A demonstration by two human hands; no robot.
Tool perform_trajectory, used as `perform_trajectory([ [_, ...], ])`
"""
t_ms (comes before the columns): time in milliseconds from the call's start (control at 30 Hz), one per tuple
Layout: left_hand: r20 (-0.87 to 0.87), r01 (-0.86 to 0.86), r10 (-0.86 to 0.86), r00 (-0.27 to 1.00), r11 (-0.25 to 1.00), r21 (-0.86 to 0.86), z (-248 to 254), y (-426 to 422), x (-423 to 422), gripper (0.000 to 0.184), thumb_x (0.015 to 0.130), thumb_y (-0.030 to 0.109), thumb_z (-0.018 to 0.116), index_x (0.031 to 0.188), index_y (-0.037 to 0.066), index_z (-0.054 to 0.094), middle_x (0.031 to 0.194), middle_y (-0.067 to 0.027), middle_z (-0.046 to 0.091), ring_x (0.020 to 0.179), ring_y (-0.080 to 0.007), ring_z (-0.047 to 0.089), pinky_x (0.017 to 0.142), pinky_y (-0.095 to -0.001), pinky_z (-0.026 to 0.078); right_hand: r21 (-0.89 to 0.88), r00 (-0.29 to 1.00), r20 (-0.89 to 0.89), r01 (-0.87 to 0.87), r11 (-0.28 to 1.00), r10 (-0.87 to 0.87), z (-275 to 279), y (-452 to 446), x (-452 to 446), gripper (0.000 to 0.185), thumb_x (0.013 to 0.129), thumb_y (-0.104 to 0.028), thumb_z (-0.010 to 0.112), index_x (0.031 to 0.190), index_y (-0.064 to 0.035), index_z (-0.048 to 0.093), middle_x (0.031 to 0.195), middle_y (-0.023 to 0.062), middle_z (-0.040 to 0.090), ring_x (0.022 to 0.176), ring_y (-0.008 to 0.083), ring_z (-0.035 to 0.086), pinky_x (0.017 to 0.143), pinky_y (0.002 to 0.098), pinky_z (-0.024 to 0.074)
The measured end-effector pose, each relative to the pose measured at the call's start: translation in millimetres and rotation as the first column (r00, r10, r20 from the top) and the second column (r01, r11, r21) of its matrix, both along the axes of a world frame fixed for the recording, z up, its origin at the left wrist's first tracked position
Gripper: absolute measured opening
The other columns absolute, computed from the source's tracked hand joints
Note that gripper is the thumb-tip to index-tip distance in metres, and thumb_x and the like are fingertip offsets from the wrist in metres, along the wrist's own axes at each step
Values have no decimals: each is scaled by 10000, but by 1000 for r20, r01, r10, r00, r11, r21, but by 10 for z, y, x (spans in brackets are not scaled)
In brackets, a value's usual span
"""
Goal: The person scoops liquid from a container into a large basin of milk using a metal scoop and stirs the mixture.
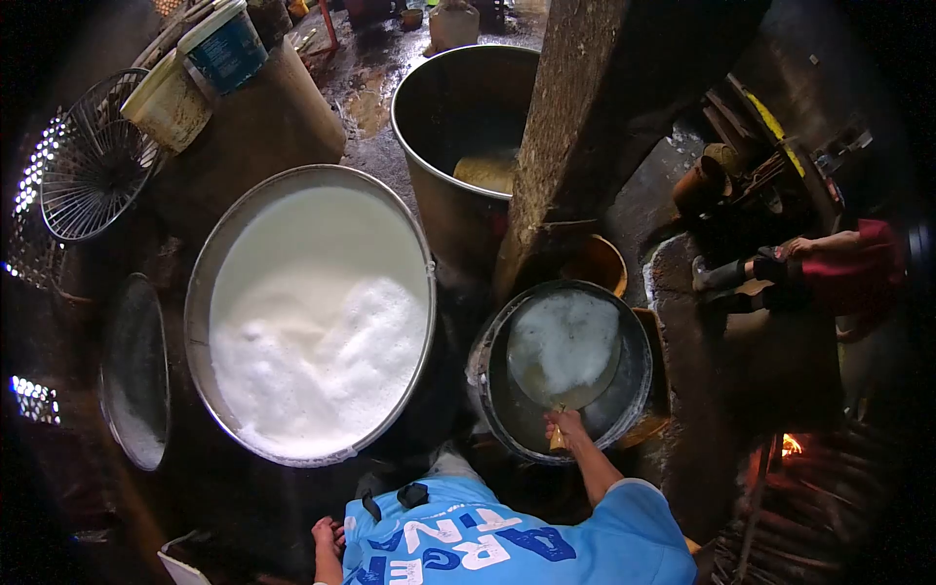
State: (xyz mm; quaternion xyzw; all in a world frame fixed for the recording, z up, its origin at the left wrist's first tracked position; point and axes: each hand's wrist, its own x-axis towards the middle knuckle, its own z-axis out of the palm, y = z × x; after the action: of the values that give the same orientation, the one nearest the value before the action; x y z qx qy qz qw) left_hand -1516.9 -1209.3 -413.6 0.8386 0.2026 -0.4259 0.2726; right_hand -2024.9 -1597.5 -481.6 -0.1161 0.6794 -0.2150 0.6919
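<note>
My right hand (563, 427) is wrapped round the short, yellowish handle of a wide, round scoop (531, 375). White foam lies in the scoop, which is inside a dark tub (639, 395) to my right. Low beside my shirt hangs my left hand (329, 534), its fingers curled and nothing visible in them. A big round metal vat (192, 322) stands in front of me, to the left of the tub. It holds a milky white liquid (302, 229) with thick foam (322, 380) on the near side.
A wooden post (561, 127) rises behind the tub, beside a deep metal drum (414, 166). Buckets (224, 49) and a wire basket (93, 180) stand at the far left. Another person (858, 268) is at the right, with a fire (791, 446) burning nearer.
</note>
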Motion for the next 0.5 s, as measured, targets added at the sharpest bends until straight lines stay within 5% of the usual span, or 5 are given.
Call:
perform_trajectory([
  [167, 48, -107, 105, 993, 994, 24, -134, -24, -51, 247, 817, 246, 556, 1027, 116, 543, 910, -62, 523, 695, -224, 554, 503, -367, 474, 71, 998, 37, -47, 996, 44, 489, 84, -316, 109, 774, 28, 597, 835, -11, 514, 636, 72, 507, 466, 165, 505, 397, 323, 450],
  [267, 25, -115, 117, 993, 992, -45, -271, 76, -75, 247, 799, 248, 582, 1008, 121, 556, 833, -73, 520, 660, -236, 547, 517, -401, 478, 97, 990, 21, -138, 986, 137, 952, 97, -371, 133, 787, 38, 583, 815, -27, 470, 640, 61, 484, 463, 148, 474, 385, 297, 408],
  [367, -73, -141, 138, 988, 989, -50, -1050, 593, 24, 253, 799, 289, 579, 1005, 141, 575, 788, -84, 536, 640, -253, 542, 534, -438, 474, 73, 971, -58, -227, 971, 232, 1463, 94, -283, 136, 792, 36, 578, 845, -42, 480, 653, 59, 504, 471, 134, 476, 398, 295, 425],
  [467, -28, -376, 377, 926, 913, -159, -1330, 645, 7, 252, 801, 327, 565, 986, 160, 598, 759, -75, 561, 607, -255, 536, 513, -437, 454, 132, 935, -123, -317, 939, 333, 1782, 42, -123, 142, 791, 27, 581, 867, -54, 493, 653, 56, 511, 470, 127, 479, 402, 292, 438],
  [500, -10, -306, 306, 952, 952, -29, -1384, 664, 24, 277, 805, 356, 548, 979, 151, 609, 791, -65, 587, 591, -266, 531, 494, -416, 440, 136, 916, -142, -358, 924, 375, 1766, 25, -131, 140, 791, 25, 583, 866, -53, 495, 649, 55, 507, 468, 127, 478, 402, 292, 438],
])
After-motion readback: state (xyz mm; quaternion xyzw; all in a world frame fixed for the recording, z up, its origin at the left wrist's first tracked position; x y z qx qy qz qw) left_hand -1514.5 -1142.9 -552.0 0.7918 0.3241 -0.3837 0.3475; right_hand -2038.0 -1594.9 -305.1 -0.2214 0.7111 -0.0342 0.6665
